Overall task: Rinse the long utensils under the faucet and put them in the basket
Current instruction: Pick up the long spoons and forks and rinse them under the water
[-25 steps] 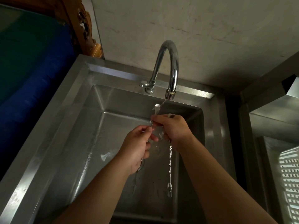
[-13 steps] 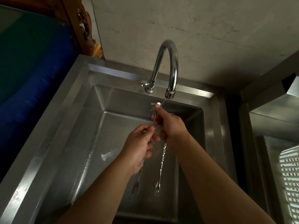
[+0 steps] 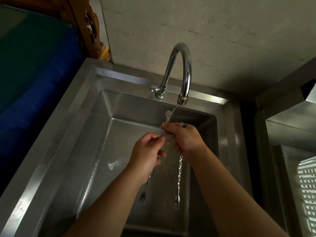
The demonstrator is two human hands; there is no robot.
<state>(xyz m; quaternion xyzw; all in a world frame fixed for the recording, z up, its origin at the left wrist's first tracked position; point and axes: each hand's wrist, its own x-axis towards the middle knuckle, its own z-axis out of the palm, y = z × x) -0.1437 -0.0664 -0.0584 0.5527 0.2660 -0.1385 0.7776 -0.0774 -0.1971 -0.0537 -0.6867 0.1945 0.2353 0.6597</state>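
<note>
Both hands are over the middle of the steel sink (image 3: 71,151), right under the gooseneck faucet (image 3: 181,65), with a thin stream of water (image 3: 174,108) running down onto the top end of a utensil. The right hand (image 3: 186,139) has its fingers curled around a long twisted-stem utensil (image 3: 179,177): the rounded top end pokes out above the knuckles at about 11 o'clock from that hand, right in the stream, and the twisted stem hangs down toward 6 o'clock, ending in a small fork tip low in the basin. The left hand (image 3: 148,151) sits just beside the right one, touching it at the fingertips, and pinches the upper part of a second long utensil (image 3: 145,190), whose stem drops out below the palm at 6 o'clock to another little fork tip. It's pretty blurry where the fingers meet, so I can't tell exactly which stem the left fingertips are on up there. The two fork ends hang side by side, apart from each other, above the sink floor. The white slotted basket (image 3: 306,185) is way off at 3 o'clock on the frame edge, well apart from both hands, inside a neighbouring steel basin. No brands, labels or readable writing anywhere that I can make out.
</note>
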